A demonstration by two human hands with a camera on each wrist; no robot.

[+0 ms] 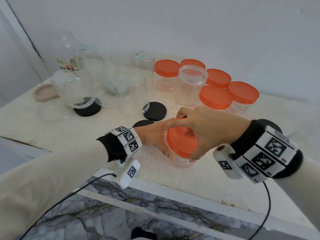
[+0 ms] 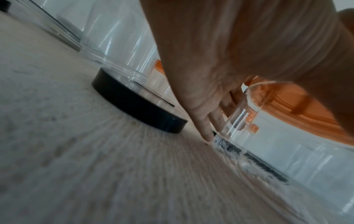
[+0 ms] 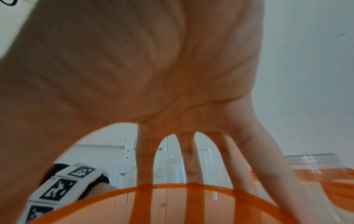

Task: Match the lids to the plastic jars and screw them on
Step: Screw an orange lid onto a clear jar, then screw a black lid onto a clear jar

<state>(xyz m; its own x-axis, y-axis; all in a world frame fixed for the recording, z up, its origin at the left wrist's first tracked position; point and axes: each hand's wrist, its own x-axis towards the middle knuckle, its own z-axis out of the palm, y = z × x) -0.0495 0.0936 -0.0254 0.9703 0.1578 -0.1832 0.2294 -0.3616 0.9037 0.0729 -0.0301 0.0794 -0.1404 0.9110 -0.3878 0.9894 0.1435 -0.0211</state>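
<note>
A clear plastic jar point(image 1: 181, 161) stands near the table's front edge with an orange lid point(image 1: 180, 144) on its mouth. My right hand point(image 1: 195, 129) arches over the lid from above, fingers and thumb spread around its rim point(image 3: 172, 201). My left hand point(image 1: 155, 137) wraps the jar's side from the left, and in the left wrist view its fingers point(image 2: 206, 121) lie against the clear wall point(image 2: 287, 151). Behind stand several jars with orange lids point(image 1: 215, 97) and one with a clear lid point(image 1: 192, 75).
Black lids point(image 1: 154, 110) point(image 1: 87, 110) lie loose on the white table point(image 1: 43, 132). Several clear jars point(image 1: 121, 78) stand or lean at the back left, beside a beige dish point(image 1: 45, 92). A wall rises close behind. The table's front edge point(image 1: 173, 186) runs just below my wrists.
</note>
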